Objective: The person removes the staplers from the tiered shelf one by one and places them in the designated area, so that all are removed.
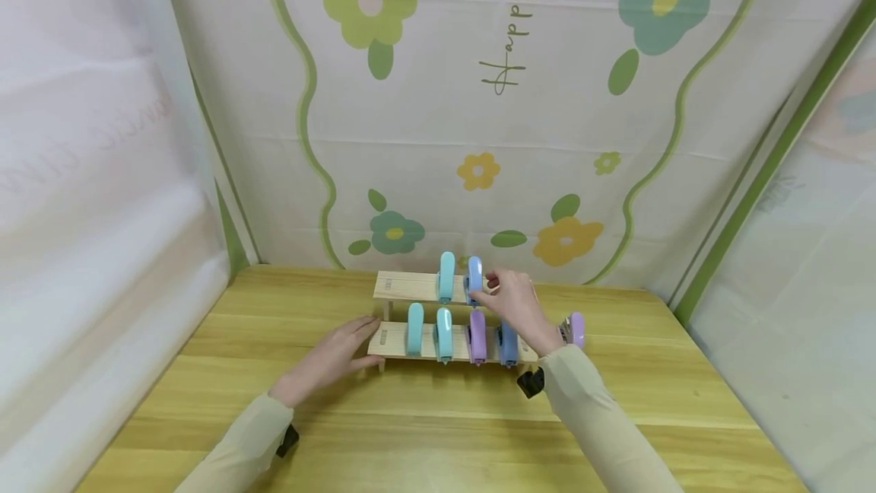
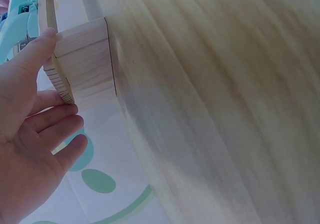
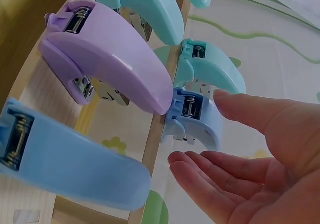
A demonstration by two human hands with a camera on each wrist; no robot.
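A two-tier wooden rack [image 1: 395,341] carries small staplers. My left hand [image 1: 335,356] holds the left end of its lower shelf, thumb [image 2: 37,51] on the long edge and fingers around the end. On the upper shelf stand a teal stapler [image 1: 447,274] and a light blue stapler [image 1: 475,274]. My right hand [image 1: 516,303] is at that light blue one; in the right wrist view its thumb [image 3: 250,109] lies right at the stapler's side, while the relaxed fingers [image 3: 220,179] spread below it. Two teal staplers [image 1: 414,329], a purple stapler [image 1: 477,335] and a darker blue stapler [image 1: 507,342] fill the lower shelf.
Another purple stapler [image 1: 577,329] is to the right of the rack, beyond my right wrist. The rack stands on a wood-grain table [image 1: 411,424], near a white flower-printed cloth [image 1: 411,135] at the back. More cloth hangs at both sides.
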